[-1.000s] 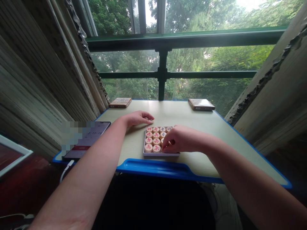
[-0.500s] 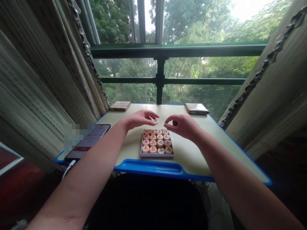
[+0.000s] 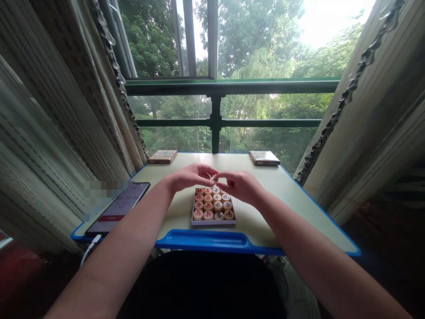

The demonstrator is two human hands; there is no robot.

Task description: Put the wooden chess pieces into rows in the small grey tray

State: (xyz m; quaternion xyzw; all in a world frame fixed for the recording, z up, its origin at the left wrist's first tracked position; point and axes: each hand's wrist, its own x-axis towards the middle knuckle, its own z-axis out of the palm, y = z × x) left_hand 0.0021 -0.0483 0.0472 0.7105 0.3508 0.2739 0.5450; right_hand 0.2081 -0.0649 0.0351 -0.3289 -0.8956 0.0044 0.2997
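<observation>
A round wooden xiangqi piece is held up over the far edge of a shallow white box. My left hand pinches this piece from the left between thumb and fingers. From the right, the thumb and index finger of my right hand close on the same piece, so both hands meet at it. Inside the box lie rows of xiangqi pieces, red characters on the left and black ones on the right. My right hand hides the box's far right corner.
A phone with a white cable lies at the left of the pale table. Two flat boxes, a left one and a right one, sit along the far edge. A blue tray groove runs along the near edge.
My right hand has moved left to the piece in my left hand and its fingers have closed on it. The camera view has shifted slightly, so the whole scene sits lower.
</observation>
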